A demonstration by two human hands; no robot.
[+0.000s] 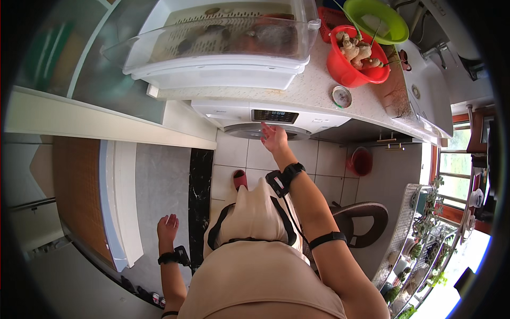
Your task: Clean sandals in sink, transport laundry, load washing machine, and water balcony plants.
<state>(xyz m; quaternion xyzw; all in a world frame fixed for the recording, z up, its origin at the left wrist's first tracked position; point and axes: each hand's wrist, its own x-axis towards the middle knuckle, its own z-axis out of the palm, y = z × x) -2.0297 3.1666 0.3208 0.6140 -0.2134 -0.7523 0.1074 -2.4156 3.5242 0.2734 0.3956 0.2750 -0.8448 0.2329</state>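
Note:
A white front-loading washing machine (231, 112) stands below the speckled countertop, its display (275, 116) lit. My right hand (274, 137) is at its front, just below the display and over the round door (239, 130), fingers apart and holding nothing; whether a fingertip touches the panel I cannot tell. My left hand (168, 228) hangs out to the left above the grey floor, empty, with its fingers loosely extended. Both wrists carry black strapped devices.
A lidded white plastic rack (223, 65) sits on the countertop (295, 93), beside a red bowl (344, 73) of ginger, a green basin (398, 30) and a round lid (342, 97). Right are a sink (430, 91), a red bucket (360, 161), a chair (376, 209) and a plant rack (414, 235).

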